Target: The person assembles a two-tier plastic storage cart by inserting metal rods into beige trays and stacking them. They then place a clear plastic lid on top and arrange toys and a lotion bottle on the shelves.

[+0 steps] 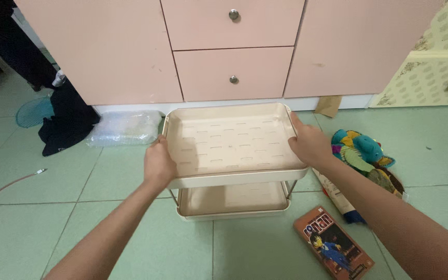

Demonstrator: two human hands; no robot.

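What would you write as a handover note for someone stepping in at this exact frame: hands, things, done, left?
Left hand: gripping the left rim of the top tray of a beige two-tier rack.
Right hand: gripping the tray's right rim.
Rack: stands on the green tiled floor in front of pink drawers; lower tray sits beneath on thin metal legs. Both trays look empty.
Nearby: a comic book and a colourful stuffed toy to the right, a clear plastic bag and dark cloth to the left.
Done: top tray sits over the legs.
Left: whether it is fully seated cannot be told; nothing is loaded.
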